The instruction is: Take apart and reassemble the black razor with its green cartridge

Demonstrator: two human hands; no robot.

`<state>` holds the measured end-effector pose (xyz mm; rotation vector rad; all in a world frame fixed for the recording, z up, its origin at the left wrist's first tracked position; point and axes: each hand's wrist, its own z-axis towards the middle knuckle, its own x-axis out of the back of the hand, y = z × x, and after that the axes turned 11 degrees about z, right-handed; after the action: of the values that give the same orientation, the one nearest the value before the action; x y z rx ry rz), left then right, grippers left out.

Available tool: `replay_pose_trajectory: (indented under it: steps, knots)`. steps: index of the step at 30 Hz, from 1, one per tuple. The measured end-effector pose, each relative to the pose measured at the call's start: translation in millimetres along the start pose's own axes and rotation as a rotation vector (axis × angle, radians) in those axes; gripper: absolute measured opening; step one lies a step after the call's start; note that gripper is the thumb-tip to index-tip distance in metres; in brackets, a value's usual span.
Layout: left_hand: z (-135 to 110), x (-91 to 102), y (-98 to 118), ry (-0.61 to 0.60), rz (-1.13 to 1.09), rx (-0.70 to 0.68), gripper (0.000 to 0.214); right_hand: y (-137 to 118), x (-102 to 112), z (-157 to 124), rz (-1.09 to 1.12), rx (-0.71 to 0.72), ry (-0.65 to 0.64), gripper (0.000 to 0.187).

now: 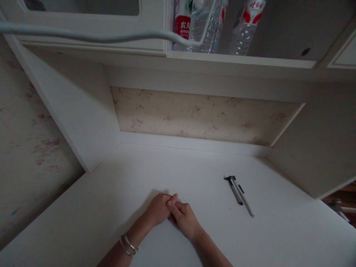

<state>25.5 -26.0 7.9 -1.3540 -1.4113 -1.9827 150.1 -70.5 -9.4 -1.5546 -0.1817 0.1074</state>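
Note:
My left hand [159, 208] and my right hand [185, 218] are clasped together on the white desk [116, 207], near its front middle. The right fingers and thumb wrap round the left fingers, which are mostly hidden inside the clasp. Two silver bangles [128, 245] circle my left wrist. To the right of the hands, apart from them, lie a razor-like tool [235, 191] with a black T-shaped head and grey handle, and a slim white pen [244, 200] with a dark clip. The two lie side by side.
Above the desk, an open cabinet shelf [250, 63] holds several plastic bottles [243, 31] with red labels. A white cable or bar [105, 38] crosses in front of the cabinet. Side panels [83, 111] bound the desk left and right, and floral wallpaper [194, 113] covers the back.

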Motion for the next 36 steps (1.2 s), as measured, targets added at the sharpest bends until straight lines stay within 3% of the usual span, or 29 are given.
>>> replay_pose_trajectory:
  steps: [15,36]
  knots:
    - [-0.3,5.7,3.4,-0.058,-0.024,0.004,0.066,3.5,1.3,0.7,-0.024,0.004,-0.012,0.057]
    - [-0.5,4.0,2.5,-0.024,-0.005,-0.001,0.065,2.0,0.1,0.3,0.002,0.005,-0.002,0.056]
